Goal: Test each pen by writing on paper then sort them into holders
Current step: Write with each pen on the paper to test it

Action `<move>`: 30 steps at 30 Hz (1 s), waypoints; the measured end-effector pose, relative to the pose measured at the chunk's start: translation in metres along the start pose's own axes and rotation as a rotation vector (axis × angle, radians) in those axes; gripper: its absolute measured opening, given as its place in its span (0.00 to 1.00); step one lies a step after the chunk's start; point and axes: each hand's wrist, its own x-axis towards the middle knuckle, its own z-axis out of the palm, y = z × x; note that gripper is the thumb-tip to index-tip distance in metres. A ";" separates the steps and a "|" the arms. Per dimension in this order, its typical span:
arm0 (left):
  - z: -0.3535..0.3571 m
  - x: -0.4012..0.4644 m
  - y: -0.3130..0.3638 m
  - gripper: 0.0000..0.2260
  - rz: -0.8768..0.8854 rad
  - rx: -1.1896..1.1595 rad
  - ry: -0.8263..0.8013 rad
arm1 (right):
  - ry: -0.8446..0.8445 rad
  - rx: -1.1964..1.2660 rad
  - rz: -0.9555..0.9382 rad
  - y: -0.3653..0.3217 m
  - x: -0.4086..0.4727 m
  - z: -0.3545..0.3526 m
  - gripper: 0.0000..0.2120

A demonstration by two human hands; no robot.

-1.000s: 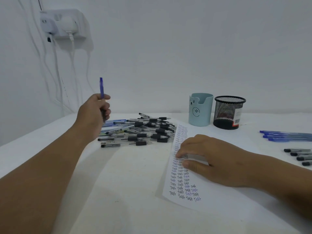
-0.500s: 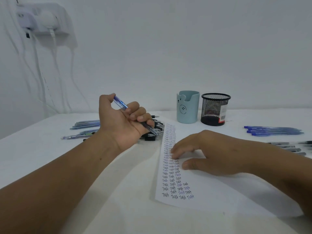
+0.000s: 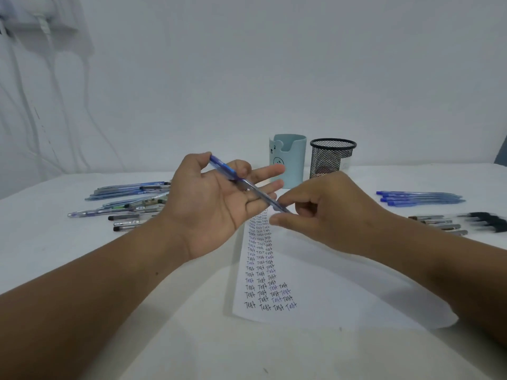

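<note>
A blue pen (image 3: 260, 194) lies slantwise across my left hand (image 3: 211, 207), which is raised palm-up over the table. Its index finger bends over the barrel and the other fingers are straight. My right hand (image 3: 337, 215) pinches the pen's lower tip end between thumb and forefinger. Beneath both hands lies the white paper (image 3: 343, 292), with columns of "Test" written down its left side. A teal holder with a face (image 3: 290, 163) and a black mesh holder (image 3: 332, 160) stand side by side at the back.
A loose pile of pens (image 3: 129, 201) lies on the white table to the left. At the right lie a row of blue pens (image 3: 419, 198) and a row of black-ended pens (image 3: 439, 224). Cables hang down the wall at left.
My left hand has brought the pen in from the pile and turned palm-up over the paper. My right hand has lifted off the paper and taken the pen's tip end.
</note>
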 end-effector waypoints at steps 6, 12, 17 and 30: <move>-0.010 0.007 0.003 0.21 0.001 0.410 0.011 | -0.087 -0.187 0.167 -0.004 0.003 -0.013 0.12; -0.029 -0.004 0.002 0.15 -0.041 1.372 -0.171 | -0.216 0.633 0.402 -0.028 -0.005 -0.022 0.07; -0.029 -0.008 0.005 0.22 -0.109 1.540 -0.330 | -0.270 0.829 0.346 -0.032 -0.014 0.006 0.19; -0.032 -0.005 0.007 0.16 -0.093 1.514 -0.357 | -0.264 0.590 0.301 -0.032 -0.019 0.016 0.18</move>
